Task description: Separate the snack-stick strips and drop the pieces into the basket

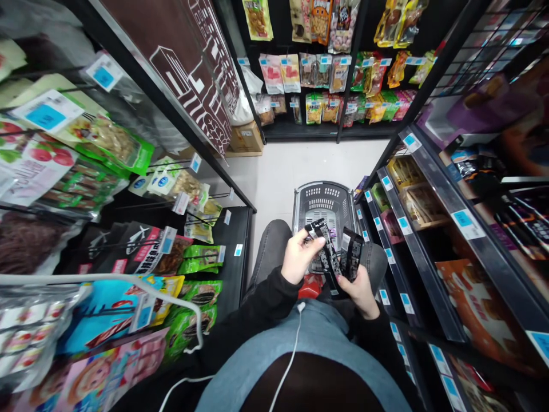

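My left hand is closed, with thumb and fingers pinching the upper end of a slim black packet. That packet slants down to my right hand, whose fingers are wrapped round its lower end. A second black packet stands up from my right hand, beside the first. Small pale print covers both; what it says is too small to read. Beyond and below the packets sits a grey shopping basket, partly hidden by my hands. Something red shows between my knees.
Left, a rack holds hanging snack bags close to my arm. On the right stand tiered shelves with price tags. A back rack of snacks and a cardboard box border the pale floor. A white cable hangs over my front.
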`<act>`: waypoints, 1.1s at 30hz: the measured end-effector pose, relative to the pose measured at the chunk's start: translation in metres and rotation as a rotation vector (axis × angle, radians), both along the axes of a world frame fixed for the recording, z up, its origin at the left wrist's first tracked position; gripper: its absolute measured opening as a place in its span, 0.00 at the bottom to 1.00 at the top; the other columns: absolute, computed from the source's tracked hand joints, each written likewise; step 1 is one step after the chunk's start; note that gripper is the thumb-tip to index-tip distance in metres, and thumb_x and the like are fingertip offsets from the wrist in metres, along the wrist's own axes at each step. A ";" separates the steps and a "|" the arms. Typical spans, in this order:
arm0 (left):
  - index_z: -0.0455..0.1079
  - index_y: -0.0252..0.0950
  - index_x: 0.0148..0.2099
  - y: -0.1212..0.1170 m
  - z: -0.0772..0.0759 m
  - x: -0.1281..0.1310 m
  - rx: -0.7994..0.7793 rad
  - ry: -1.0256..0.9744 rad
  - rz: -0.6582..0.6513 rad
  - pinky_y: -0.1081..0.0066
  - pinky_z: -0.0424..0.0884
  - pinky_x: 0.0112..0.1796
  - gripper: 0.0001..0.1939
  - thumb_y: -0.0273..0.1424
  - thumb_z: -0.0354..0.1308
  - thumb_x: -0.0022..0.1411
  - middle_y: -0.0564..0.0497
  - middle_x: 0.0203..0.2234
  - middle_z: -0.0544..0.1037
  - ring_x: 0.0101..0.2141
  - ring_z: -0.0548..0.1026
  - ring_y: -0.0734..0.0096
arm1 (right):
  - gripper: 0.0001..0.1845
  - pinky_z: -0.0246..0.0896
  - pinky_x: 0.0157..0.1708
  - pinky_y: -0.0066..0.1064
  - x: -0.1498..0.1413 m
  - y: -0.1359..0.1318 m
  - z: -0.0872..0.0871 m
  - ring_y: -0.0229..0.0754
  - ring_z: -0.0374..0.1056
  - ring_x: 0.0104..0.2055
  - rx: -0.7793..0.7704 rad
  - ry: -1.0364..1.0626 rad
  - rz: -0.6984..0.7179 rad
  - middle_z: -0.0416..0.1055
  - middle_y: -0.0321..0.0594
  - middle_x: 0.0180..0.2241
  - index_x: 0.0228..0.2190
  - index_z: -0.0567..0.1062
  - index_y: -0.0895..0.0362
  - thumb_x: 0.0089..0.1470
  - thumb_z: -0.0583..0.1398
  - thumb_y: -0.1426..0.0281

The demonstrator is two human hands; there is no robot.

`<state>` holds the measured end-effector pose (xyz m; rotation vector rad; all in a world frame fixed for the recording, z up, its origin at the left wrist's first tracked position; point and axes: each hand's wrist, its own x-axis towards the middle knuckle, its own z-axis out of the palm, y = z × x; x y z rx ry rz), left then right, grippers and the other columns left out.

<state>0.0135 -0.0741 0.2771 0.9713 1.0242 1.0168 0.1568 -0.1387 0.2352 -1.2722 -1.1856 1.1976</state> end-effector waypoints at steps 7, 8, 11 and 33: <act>0.58 0.33 0.48 0.001 0.010 -0.004 -0.149 -0.031 -0.306 0.62 0.71 0.38 0.31 0.29 0.66 0.41 0.47 0.29 0.77 0.32 0.77 0.64 | 0.17 0.66 0.36 0.34 -0.001 0.003 0.008 0.43 0.70 0.34 -0.053 -0.030 -0.052 0.74 0.43 0.33 0.36 0.73 0.60 0.41 0.62 0.67; 0.58 0.33 0.48 0.002 0.010 -0.005 -0.148 -0.023 -0.313 0.62 0.71 0.38 0.30 0.29 0.66 0.42 0.47 0.29 0.77 0.33 0.77 0.64 | 0.17 0.66 0.36 0.35 0.000 0.003 0.008 0.43 0.70 0.34 -0.073 -0.018 -0.070 0.74 0.43 0.33 0.35 0.73 0.60 0.41 0.62 0.67; 0.57 0.34 0.48 0.004 0.007 -0.008 -0.135 0.009 -0.318 0.62 0.72 0.36 0.30 0.29 0.65 0.43 0.47 0.29 0.77 0.33 0.77 0.62 | 0.16 0.66 0.37 0.35 0.000 0.003 0.003 0.42 0.70 0.33 -0.125 0.039 -0.137 0.74 0.42 0.32 0.33 0.73 0.60 0.40 0.63 0.66; 0.59 0.33 0.41 -0.003 0.008 0.006 -0.423 -0.235 -0.205 0.67 0.74 0.30 0.26 0.26 0.66 0.40 0.42 0.37 0.76 0.32 0.77 0.62 | 0.15 0.63 0.38 0.31 0.000 0.004 0.014 0.42 0.68 0.38 -0.092 -0.012 -0.178 0.73 0.42 0.35 0.34 0.72 0.59 0.44 0.61 0.63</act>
